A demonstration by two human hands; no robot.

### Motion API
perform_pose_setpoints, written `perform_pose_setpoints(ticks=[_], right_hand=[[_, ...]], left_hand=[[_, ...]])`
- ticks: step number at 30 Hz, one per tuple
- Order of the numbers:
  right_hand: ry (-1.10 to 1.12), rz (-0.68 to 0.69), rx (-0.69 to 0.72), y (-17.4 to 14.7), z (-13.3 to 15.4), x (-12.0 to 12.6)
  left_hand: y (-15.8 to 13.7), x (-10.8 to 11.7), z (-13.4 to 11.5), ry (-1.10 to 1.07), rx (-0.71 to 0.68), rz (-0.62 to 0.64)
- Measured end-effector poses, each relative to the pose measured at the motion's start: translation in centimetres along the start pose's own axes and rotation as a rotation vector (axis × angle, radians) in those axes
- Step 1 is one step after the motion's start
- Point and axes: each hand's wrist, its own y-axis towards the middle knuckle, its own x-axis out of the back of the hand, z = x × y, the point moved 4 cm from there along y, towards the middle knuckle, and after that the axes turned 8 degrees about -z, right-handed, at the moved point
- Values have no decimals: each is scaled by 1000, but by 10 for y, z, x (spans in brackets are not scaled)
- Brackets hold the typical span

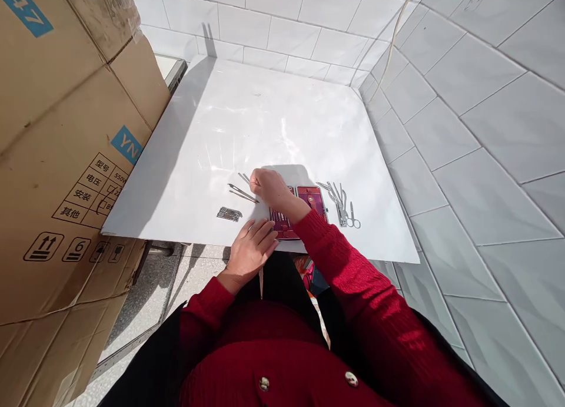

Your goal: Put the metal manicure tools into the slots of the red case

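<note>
manicure case [318,197] lies unfolded near the front edge of the white table [247,101], its two halves showing a red lining. the left hand [252,249] is at the case's front left corner, palm down, flat and not gripping, the fingers fairly straight and close together, with the fingertips at the case's edge. the right hand [270,185] reaches across the case to its far left side, curled into a loose fist; whether it pinches anything i cannot tell, since its back hides the fingertips. slim tools [280,217] sit in the left half of the case, partly covered by the right wrist.

just left of the case, thin metal tools [242,192] lie near the right fist, and nearer the table edge is a nail clipper set [228,214], whose count is too small to make out. close to the right of the case, small scissors [354,222] lie beside a bunch of plier-like cutters [334,195], which overlap.

farther out, a big cardboard box [66,130] stands well to the left of the case, a tiled wall [286,18] rises beyond it, and another tiled wall [463,130] runs along its right, with a pale cable [392,48] hanging in the corner behind.
</note>
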Motion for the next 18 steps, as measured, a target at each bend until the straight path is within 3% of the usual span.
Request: perform_pose_setpoints(ticks=[5,8,12,18], right_hand=[[501,-66,-299,-23,-60,17],[716,-91,-376,-44,-88,20],[820,-107,-394,-60,-102,18],[842,-133,-420,-57,-104,11]], left_hand=[[1,-1,2,50,-36,-20],[1,0,3,38,-55,-53],[2,2,4,15,-53,-67],[6,5,1,39,-50,-54]])
